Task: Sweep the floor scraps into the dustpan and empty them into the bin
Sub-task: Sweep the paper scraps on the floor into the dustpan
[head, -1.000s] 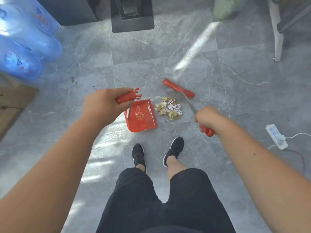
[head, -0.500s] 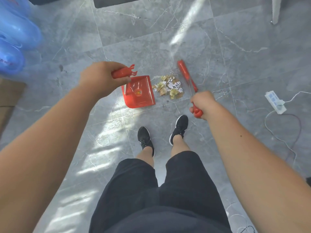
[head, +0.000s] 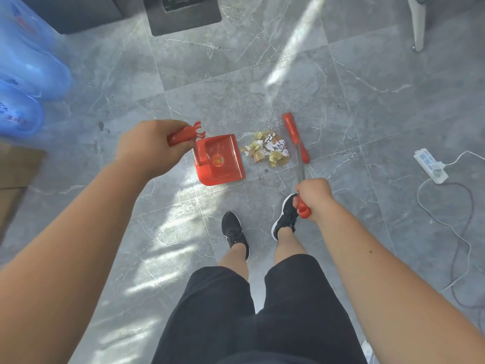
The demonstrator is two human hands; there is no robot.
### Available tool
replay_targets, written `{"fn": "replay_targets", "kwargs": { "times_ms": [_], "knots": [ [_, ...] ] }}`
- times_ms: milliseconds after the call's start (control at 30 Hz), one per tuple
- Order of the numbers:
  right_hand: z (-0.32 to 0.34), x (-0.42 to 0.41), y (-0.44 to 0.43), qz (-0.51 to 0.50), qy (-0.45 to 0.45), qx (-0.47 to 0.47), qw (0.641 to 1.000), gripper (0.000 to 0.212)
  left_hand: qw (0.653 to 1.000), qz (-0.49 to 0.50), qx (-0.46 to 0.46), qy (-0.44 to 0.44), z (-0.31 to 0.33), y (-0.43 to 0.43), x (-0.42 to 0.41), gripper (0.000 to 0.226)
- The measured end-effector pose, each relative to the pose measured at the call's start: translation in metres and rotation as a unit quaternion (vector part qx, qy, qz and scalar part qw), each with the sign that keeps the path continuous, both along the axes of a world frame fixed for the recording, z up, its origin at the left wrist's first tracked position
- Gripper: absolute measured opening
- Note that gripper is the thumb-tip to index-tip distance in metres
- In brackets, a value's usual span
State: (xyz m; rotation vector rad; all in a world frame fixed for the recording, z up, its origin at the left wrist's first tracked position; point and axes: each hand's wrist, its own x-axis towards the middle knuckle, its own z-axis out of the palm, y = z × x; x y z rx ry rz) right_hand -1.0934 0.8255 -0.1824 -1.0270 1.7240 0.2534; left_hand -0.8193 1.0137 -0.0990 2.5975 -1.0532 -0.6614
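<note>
Head view: top edge cuts off a dark base unit (head: 183, 14) and a dark cabinet (head: 78, 11); left edge cuts off blue water jugs (head: 23, 82), blurred, their label print unreadable. Cardboard (head: 15, 177) at far left only partly in frame. A white furniture leg (head: 417, 24) is cropped at top right. Broom bristles hard to make out; only the red broom head (head: 295, 136) and the metal shaft show clearly.

Broom head lies on the grey tile floor (head: 262, 74), long axis running away from the person and slightly left, just right of the scraps (head: 267, 151). Shaft rises from it back toward the right hand (head: 312, 198), which is fisted around the red grip at the shaft's end.

Dustpan (head: 220, 161) is red, sits on the floor just left of the scraps, open mouth facing right toward them. Its handle comes up to the left hand (head: 147, 151), fingers wrapped closed on the red grip, comb-like teeth poking out past the fist.

Scraps: small pile of gold and white paper bits between pan and broom head; black character fragments on white pieces, not legible. Round gold sticker in the pan, unreadable.

White power strip (head: 430, 166) with cable at right, well apart. Black shoes (head: 233, 229) below the pile.
</note>
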Motion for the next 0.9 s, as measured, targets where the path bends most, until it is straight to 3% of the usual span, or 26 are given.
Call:
{"fn": "replay_targets", "kwargs": {
  "times_ms": [367, 767, 900],
  "knots": [
    [-0.013, 0.025, 0.049, -0.007, -0.003, 0.094, 0.996, 0.032, 1.000, 0.025, 0.002, -0.010, -0.031, 0.004, -0.003, 0.024],
    [0.008, 0.030, 0.098, 0.040, -0.054, 0.166, 0.984, 0.015, 0.998, -0.004, -0.015, -0.054, -0.036, 0.001, -0.020, 0.030],
    [0.021, 0.029, 0.112, 0.063, -0.070, 0.210, 0.973, 0.027, 0.999, 0.008, -0.016, -0.046, -0.038, 0.007, -0.017, 0.028]
  ]
}}
